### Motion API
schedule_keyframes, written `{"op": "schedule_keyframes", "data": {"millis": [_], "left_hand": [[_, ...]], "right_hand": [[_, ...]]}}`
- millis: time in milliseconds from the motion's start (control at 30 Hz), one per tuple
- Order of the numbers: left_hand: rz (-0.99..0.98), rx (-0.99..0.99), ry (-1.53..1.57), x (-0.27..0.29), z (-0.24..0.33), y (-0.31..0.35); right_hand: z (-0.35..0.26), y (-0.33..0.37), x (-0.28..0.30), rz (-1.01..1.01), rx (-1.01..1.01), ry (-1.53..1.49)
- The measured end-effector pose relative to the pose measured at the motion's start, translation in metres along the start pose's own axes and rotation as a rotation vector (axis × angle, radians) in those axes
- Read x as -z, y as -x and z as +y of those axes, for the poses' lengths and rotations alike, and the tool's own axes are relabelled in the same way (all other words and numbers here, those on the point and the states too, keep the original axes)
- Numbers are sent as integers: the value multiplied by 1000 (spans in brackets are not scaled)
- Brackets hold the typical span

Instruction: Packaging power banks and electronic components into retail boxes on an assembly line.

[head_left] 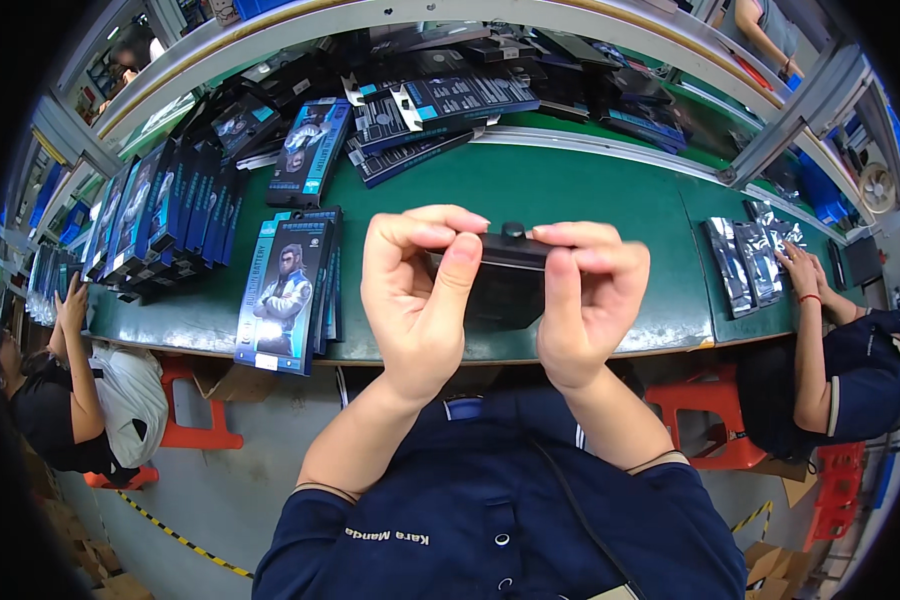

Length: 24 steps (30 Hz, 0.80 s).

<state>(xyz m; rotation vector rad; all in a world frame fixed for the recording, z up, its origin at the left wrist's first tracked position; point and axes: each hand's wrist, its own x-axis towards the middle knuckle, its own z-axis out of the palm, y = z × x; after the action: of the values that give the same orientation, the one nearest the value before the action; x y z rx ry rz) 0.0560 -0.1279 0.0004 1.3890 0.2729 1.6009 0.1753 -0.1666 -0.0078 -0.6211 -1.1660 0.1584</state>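
A flat black box (505,292) is held up in front of my chest, its narrow end turned toward me. A small dark tab (513,231) sticks up from that end. My left hand (410,300) pinches the box's left corner between thumb and fingers. At the opposite corner my right hand (592,300) grips it the same way. What the box holds cannot be seen. Just left of my left hand, a small stack of printed blue and black boxes (276,290) lies at the table's near edge.
Upright boxes (160,215) stand in rows at the left of the green table (610,215). Boxes lie piled (440,105) along the back, by a metal rail (590,141). At right, a co-worker's hands (802,270) touch silver pouches (745,262). Another person (80,390) sits at left.
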Motion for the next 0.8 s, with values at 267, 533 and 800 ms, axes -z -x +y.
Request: {"op": "schedule_keyframes", "data": {"millis": [267,533,800], "left_hand": [[-705,654,249,56,-5,6],[-36,292,-1639,67,71,-10],[-230,270,-2159,82,49,-21]], "right_hand": [[15,1,-18,113,-536,-247],[166,-70,-54,-633,317,1348],[112,-40,30,-811,621,869]]}}
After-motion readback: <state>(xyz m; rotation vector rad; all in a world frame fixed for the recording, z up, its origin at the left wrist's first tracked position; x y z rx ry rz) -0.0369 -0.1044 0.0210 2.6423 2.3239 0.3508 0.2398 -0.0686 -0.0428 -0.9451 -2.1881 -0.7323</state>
